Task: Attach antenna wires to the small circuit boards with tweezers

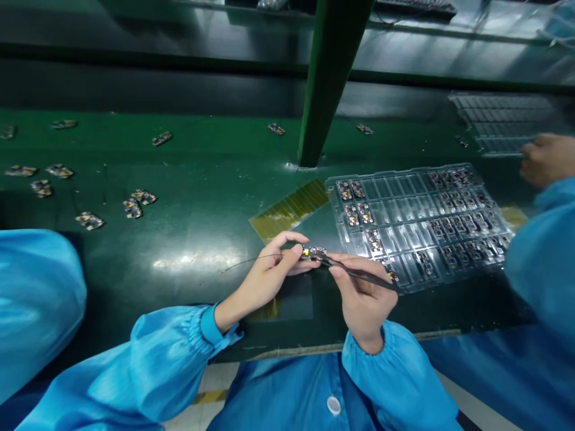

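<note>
Between the thumb and fingers of my left hand point(274, 263) is a small circuit board point(313, 252) with a yellow-and-white part on it. A thin dark wire point(245, 261) trails leftward from that hand. My right hand point(366, 293) grips black tweezers point(359, 274), whose tips meet the board's right end. Whether the tips pinch anything is too small to tell. Just past my right hand lies a clear plastic tray point(395, 209) with circuit boards in many of its slots. A sheet of amber tape strips point(291, 209) lies beyond my left hand, partly under the tray's edge.
Loose circuit boards point(90, 220) are scattered over the left and back of the green bench point(202, 209). A green post point(330, 78) rises mid-bench. At right, a co-worker's hand point(548, 160) is beside a second clear tray point(507, 120). Another blue sleeve point(40, 305) is at left.
</note>
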Motion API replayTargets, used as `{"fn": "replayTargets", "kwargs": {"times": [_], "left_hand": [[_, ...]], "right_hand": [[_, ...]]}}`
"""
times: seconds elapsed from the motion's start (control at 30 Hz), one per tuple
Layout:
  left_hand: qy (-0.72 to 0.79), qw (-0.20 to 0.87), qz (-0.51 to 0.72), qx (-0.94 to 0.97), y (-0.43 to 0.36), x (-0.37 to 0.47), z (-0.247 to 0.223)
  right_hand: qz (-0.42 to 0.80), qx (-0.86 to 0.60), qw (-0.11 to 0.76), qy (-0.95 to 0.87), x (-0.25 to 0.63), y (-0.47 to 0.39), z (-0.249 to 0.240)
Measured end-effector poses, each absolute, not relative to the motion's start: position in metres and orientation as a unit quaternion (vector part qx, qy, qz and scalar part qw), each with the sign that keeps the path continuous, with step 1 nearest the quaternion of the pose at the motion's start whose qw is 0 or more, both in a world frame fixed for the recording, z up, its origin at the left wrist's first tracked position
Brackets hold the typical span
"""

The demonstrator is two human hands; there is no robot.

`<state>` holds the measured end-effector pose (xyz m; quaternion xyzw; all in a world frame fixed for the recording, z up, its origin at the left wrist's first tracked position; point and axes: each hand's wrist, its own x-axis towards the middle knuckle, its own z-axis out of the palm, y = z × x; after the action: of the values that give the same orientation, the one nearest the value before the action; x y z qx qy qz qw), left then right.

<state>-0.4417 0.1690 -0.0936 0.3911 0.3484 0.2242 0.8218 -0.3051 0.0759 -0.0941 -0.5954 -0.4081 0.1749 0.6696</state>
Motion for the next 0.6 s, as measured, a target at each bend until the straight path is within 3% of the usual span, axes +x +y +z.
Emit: {"fn": "replayTargets", "kwargs": {"times": [0.2,0.37,0.6], "left_hand": [[0.414,0.741,0.299,0.436,0.206,-0.451,-0.094],[0.516,0.563,0.424,0.486,0.305,-0.465,-0.099],[0.564,0.463,0.464,0.502,0.419,-0.466,-0.105]], "right_hand": [[0.184,-0.595,0.685,-0.378,-0.302,0.076,-0.095],[0.201,-0.597,0.673,-0.388,-0.307,0.078,-0.097],[0.205,-0.601,0.672,-0.381,-0.309,0.079,-0.101]]}}
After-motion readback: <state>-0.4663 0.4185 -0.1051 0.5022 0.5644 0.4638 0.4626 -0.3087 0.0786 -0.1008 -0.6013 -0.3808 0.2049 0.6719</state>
